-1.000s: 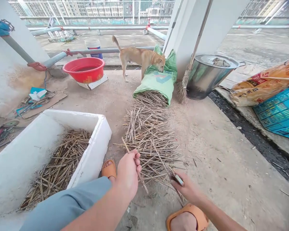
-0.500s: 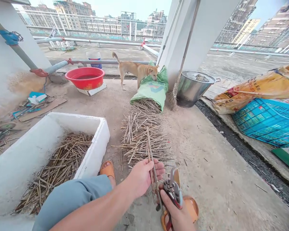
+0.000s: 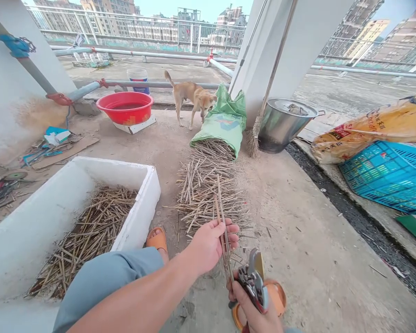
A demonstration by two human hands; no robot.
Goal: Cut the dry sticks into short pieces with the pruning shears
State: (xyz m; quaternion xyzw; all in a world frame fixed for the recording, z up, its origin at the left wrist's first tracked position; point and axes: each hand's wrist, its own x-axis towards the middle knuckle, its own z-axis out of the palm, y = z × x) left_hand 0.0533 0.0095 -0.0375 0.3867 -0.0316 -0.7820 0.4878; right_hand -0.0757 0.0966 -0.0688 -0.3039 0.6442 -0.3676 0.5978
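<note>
1. While I monitor from the head camera, the left hand (image 3: 208,245) holds a thin bundle of dry stems (image 3: 227,263) nearly upright, its fingers (image 3: 233,227) closed around them.
2. The right hand (image 3: 251,310) grips a pair of pruning shears (image 3: 253,282), with its fingers wrapped around the handles. I read the stems' lower ends as just beside the tool; I cannot confirm contact.
3. Both hands operate above an orange slipper (image 3: 276,296) and near a loose pile of stems (image 3: 208,194) on the concrete floor (image 3: 298,259). That pile extends from the mouth of a green woven sack (image 3: 222,125).
4. Left of the pile, a white foam box (image 3: 138,185) contains more short stems (image 3: 90,231).
5. Farther out, I register a tan dog (image 3: 190,95), a red basin (image 3: 125,107), a steel pot (image 3: 280,127) and a broom (image 3: 253,141).
</note>
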